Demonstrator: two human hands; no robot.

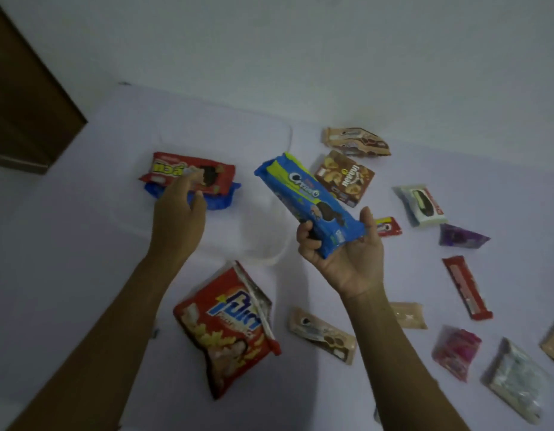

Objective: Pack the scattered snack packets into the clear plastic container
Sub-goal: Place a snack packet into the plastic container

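One blue biscuit packet [310, 200] is held up in the air over the near right part of the clear plastic container [279, 256], its lower end clamped in the right hand [341, 259], thumb on one long edge and curled fingers on the other, with the rest of it slanting up and away. It looks light and fairly stiff along its length, probably a tray of sandwich biscuits inside glossy film, so the wrapper is likely to be slippery and the contents could crack if squeezed or dropped. A hold across the middle of the long sides would balance it better than the present end grip, and it would best be laid flat. The container is hard to make out against the pale surface, only its rounded rim showing. In its far left corner a red packet [191, 175] lies on top of another blue packet [219, 200]. The left hand [179, 213] reaches in to these with its fingertips at the red packet, but blur hides whether it pinches or only touches. Still outside lie a soft, crinkly red chip bag [226, 328] near the rim, a brown box [344, 178], a long red bar [467, 287], a purple packet [462, 236] and several more to the right.
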